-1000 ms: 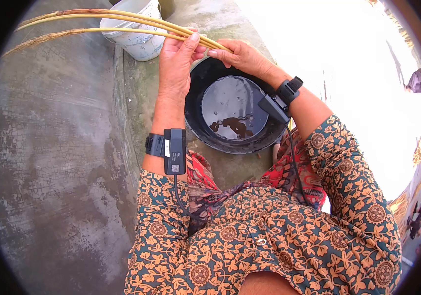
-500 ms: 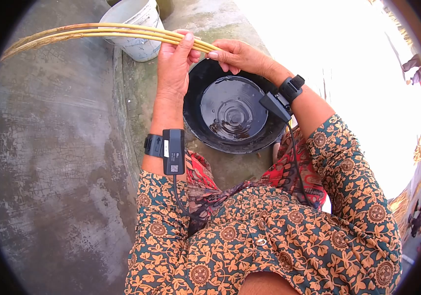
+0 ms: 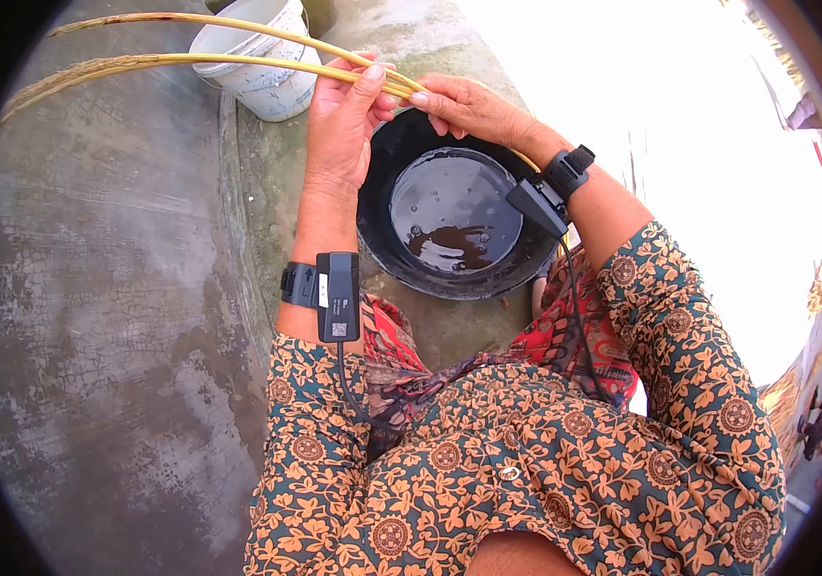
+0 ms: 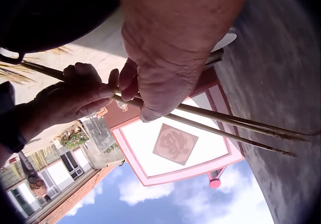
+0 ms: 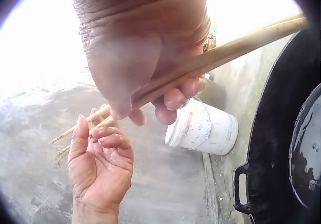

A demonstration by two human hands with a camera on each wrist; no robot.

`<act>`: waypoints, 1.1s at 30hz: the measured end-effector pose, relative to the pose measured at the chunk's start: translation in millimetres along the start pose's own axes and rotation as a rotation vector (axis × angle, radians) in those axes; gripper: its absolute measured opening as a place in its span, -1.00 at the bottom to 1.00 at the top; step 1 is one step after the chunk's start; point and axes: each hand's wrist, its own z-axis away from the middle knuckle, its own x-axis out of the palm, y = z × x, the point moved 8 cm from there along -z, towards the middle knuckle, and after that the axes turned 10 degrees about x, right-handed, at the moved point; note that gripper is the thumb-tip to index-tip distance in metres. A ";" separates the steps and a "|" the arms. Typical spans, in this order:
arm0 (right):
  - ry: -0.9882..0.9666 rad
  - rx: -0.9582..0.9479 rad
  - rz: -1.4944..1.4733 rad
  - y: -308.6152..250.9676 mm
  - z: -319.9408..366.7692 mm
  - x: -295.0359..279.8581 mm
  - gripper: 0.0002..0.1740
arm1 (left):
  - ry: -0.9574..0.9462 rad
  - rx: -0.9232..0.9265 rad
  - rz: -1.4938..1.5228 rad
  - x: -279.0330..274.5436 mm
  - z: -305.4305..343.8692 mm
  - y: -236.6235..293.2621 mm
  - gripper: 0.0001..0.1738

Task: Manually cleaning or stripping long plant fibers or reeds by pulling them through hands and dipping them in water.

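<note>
Several long yellowish plant stalks (image 3: 267,64) run across both hands, their dry, frayed ends bending out to the left. My left hand (image 3: 341,125) pinches them, thumb on top and fingers beneath. Just beside it, my right hand (image 3: 473,108) grips the same bundle with the thumb pressed along it. In the right wrist view the thicker part of the stalks (image 5: 225,53) passes under the right palm and out past the wrist. Below the hands is a black basin (image 3: 375,221) holding water. One stalk is spread apart from the others on the left.
A white, stained bucket (image 3: 272,98) with a wire handle stands beyond the left hand. Grey concrete ground (image 3: 123,288) with a low ridge lies left of the basin. The basin's side handle (image 5: 242,191) shows in the right wrist view. Buildings (image 4: 75,169) stand in the distance.
The stalks' left ends dipped together, then one rose and spread away from the others. Ripples in the basin's water appeared and then calmed. Both hands stay in nearly the same place.
</note>
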 end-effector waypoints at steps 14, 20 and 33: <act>0.044 0.049 0.121 5.0 -2.0 11.7 -0.64 | -0.084 0.056 -0.157 10.4 2.0 -0.7 -0.79; 0.022 0.058 0.026 20.5 -2.2 13.6 -0.64 | -0.154 0.044 -0.212 16.9 6.3 -5.7 -0.75; -0.094 0.231 0.562 13.5 3.5 1.9 -0.51 | -0.200 0.032 -0.456 43.4 17.7 -7.1 -0.85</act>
